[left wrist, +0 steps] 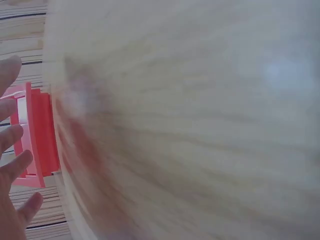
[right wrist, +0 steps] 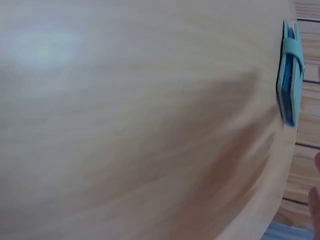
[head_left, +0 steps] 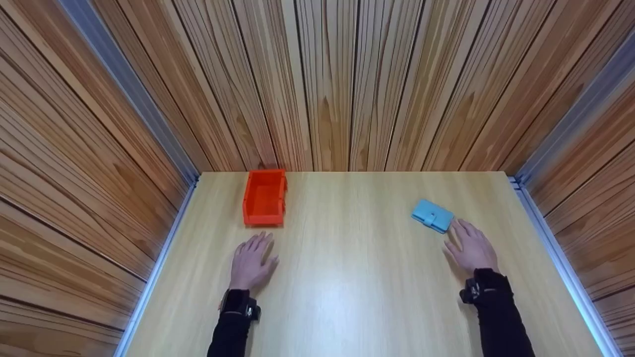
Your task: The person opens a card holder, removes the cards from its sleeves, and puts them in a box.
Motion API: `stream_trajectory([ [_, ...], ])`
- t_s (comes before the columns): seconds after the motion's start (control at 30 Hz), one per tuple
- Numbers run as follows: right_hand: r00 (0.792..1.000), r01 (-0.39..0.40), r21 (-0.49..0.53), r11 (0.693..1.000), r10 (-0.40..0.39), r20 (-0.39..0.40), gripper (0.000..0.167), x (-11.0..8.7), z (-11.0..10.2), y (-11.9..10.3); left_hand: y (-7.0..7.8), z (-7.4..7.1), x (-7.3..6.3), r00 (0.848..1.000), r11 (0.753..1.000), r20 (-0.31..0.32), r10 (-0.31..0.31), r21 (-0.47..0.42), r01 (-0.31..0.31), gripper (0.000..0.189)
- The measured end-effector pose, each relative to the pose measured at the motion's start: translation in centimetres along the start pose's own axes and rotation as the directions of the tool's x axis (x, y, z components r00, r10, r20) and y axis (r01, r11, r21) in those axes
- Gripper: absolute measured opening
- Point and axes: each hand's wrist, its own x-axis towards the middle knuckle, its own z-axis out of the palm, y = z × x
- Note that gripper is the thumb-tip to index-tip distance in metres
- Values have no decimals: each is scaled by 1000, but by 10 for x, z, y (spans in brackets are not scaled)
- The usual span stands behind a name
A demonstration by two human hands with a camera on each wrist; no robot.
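A light blue wallet point(head_left: 432, 215) with a snap strap lies closed on the right side of the table. My right hand point(head_left: 472, 248) is just in front of it, fingers extended close to its right corner; I cannot tell whether they touch. In the right wrist view the wallet point(right wrist: 290, 75) appears edge-on, with only bits of fingertips point(right wrist: 315, 200) at the border. An orange-red plastic bin point(head_left: 264, 198) stands at the back left. My left hand point(head_left: 251, 263) hovers in front of that bin with spread fingers and holds nothing. The left wrist view shows the bin point(left wrist: 42, 132) beyond the fingers.
The pale wooden table point(head_left: 347, 277) reaches back to a wood-plank wall point(head_left: 327, 84). Plank walls also rise at the left and right, with metal rails point(head_left: 154, 277) along the table's sides. Each wrist wears a black strap with a small camera point(head_left: 471, 290).
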Motion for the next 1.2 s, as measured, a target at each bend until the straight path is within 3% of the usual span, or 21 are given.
stream_trajectory([
  [0.3, 985, -88, 33, 996, 82, 152, 63, 19, 12, -2, 20, 12, -3, 998, 999, 48, 34, -11, -34, 61],
  [0.47, 986, -101, -13, 995, 101, 130, 59, 18, 14, -4, 27, 16, -2, 998, 998, 35, 55, -27, -54, 60],
  [0.67, 994, -32, -55, 998, 38, 103, 60, 23, 16, -24, 30, 16, 4, 998, 999, 43, 53, -7, -53, 60],
  [0.83, 991, 37, -20, 999, -34, 127, 56, 25, 27, -48, 34, 19, 8, 997, 998, 52, 62, -4, -62, 59],
  [1.2, 955, 169, 54, 984, -177, 239, 57, 10, 54, -106, 60, 29, 19, 991, 994, 82, 110, -4, -110, 58],
])
